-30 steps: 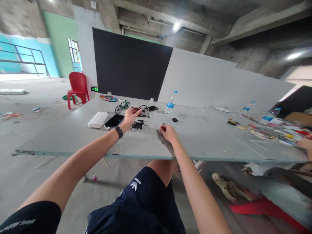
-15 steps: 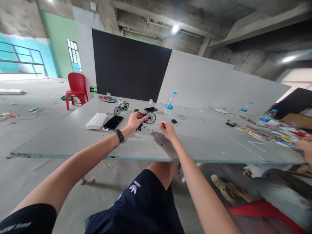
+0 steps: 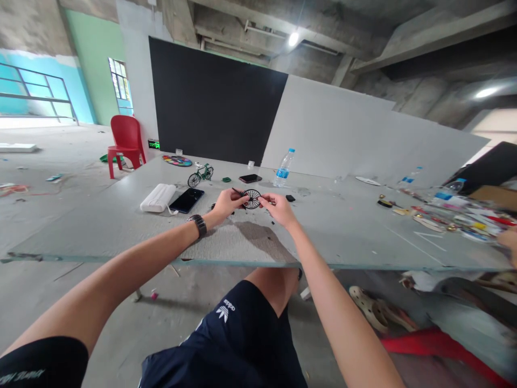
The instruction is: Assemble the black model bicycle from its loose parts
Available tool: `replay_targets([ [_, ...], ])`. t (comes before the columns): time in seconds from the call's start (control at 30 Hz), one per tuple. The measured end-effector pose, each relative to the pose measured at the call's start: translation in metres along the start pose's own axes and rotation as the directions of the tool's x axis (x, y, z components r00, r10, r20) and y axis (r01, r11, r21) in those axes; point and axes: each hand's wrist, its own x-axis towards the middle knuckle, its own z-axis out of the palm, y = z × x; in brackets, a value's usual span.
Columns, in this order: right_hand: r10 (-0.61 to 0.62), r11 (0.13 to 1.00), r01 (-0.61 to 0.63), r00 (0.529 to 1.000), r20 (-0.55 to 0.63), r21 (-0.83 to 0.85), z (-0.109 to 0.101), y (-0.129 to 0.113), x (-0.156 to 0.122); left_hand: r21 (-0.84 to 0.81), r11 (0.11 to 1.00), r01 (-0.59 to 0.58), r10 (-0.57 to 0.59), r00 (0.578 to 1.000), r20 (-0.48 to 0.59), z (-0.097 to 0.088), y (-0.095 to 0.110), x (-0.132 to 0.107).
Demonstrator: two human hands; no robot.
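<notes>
Left hand (image 3: 226, 205): pinching the spoked wheel (image 3: 252, 199) at nine o'clock.
Right hand (image 3: 279, 209): nearly closed, at its three o'clock (cannot tell if gripping).
Green bicycle (image 3: 200, 175): wheel's ten o'clock.

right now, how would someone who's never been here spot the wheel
Find the grey table in front of the black panel. Over it, look between the left hand, with a watch at the wrist, and the right hand. The wheel is the small, dark, thin-spoked disc there; unlike the wheels of the green model bicycle standing behind it to the left, it is hand-held.
</notes>
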Motion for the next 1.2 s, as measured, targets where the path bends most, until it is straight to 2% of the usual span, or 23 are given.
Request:
replay_targets([
  [0.13, 0.005, 0.999, -0.005, 1.000, 0.007, -0.047, -0.002, 0.002, -0.002, -0.017, 1.000, 0.001, 0.000, 1.000, 0.003, 0.000, -0.001, 0.000],
  [0.23, 0.045, 0.991, -0.044, 0.999, 0.004, -0.130, -0.008, 0.010, 0.002, -0.030, 1.000, -0.008, 0.007, 0.999, -0.043, 0.000, -0.006, 0.003],
  [0.37, 0.155, 0.938, -0.152, 0.988, -0.018, -0.312, -0.016, 0.030, 0.021, -0.045, 0.999, -0.027, 0.021, 0.991, -0.129, -0.003, -0.012, 0.008],
  [0.47, 0.187, 0.886, -0.170, 0.982, -0.003, -0.432, -0.015, 0.044, 0.041, -0.038, 0.998, -0.040, 0.033, 0.986, -0.165, -0.004, -0.011, 0.008],
  [0.63, 0.151, 0.832, -0.119, 0.988, 0.016, -0.542, 0.001, 0.055, 0.056, -0.016, 0.999, -0.044, 0.040, 0.981, -0.190, -0.004, -0.007, 0.006],
  [0.87, 0.054, 0.804, 0.007, 0.995, 0.085, -0.595, 0.022, 0.065, 0.041, -0.005, 0.999, -0.043, 0.041, 0.974, -0.223, -0.004, -0.007, 0.007],
  [1.2, -0.101, 0.791, 0.190, 0.978, 0.182, -0.582, 0.028, 0.048, 0.026, 0.042, 0.996, -0.077, 0.086, 0.956, -0.280, -0.007, -0.003, 0.009],
])
